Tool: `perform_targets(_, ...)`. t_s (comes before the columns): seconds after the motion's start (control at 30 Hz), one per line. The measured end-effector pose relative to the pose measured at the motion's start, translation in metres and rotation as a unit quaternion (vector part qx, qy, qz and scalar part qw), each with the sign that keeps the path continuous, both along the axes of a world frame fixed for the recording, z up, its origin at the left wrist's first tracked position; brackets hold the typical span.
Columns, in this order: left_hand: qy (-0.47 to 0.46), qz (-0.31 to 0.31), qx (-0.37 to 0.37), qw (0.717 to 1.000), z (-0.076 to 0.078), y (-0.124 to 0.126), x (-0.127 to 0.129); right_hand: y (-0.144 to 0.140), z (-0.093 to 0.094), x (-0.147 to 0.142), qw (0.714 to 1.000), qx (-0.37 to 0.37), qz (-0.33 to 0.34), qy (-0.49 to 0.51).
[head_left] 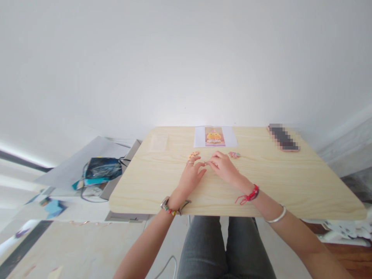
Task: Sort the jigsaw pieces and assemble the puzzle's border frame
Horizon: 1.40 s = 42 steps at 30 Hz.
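Observation:
Both hands meet over the middle of the table. My right hand [223, 166] is closed in a pinch, its fingertips on a tiny light-coloured piece [205, 163] too small to name. Close by on the left, my left hand [190, 174] has its fingers apart, with a gap between thumb and index finger; the index fingertip reaches the tiny piece. Just beyond the left fingers lies a little heap of yellow-orange pieces [193, 154], partly covered by them. Past the right hand is a small pink, multicoloured cluster [234, 155].
A white sheet [231, 137] with a printed picture of a yellow figure [214, 136] lies at the table's back. A clear flat packet [159, 142] is at the back left, a blurred-out phone [283, 138] at the back right. A dark bag [104, 168] sits left of the table [290, 182].

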<state>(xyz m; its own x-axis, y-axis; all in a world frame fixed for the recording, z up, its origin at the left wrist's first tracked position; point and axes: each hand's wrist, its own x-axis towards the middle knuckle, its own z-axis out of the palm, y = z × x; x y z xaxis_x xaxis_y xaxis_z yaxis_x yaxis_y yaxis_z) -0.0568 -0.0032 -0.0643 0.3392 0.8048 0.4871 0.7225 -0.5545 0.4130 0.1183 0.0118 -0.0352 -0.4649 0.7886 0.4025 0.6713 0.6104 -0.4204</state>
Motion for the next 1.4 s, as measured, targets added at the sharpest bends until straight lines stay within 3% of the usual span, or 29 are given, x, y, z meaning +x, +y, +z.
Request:
perform_targets(0.3,-0.079,0.033,-0.048,0.995,0.004,0.003,0.008,-0.002,0.002,-0.002,0.998,-0.021,-0.001,0.06)
perform_targets(0.57,-0.185,-0.002,-0.078,0.98,0.016,0.003,0.01,-0.001,0.002,0.002,0.994,-0.001,0.002,0.111)
perform_targets(0.87,-0.152,-0.011,-0.078,0.985,0.016,0.006,0.011,-0.001,0.006,0.012,0.997,0.07,0.013,0.016)
perform_targets(1.07,-0.07,0.0,0.003,0.998,0.018,0.003,0.011,-0.006,0.003,0.016,0.998,0.064,0.009,0.002)
perform_targets(1.4,0.033,-0.015,0.056,0.998,0.023,0.01,0.036,-0.01,0.001,0.04,0.998,0.065,-0.012,0.009)
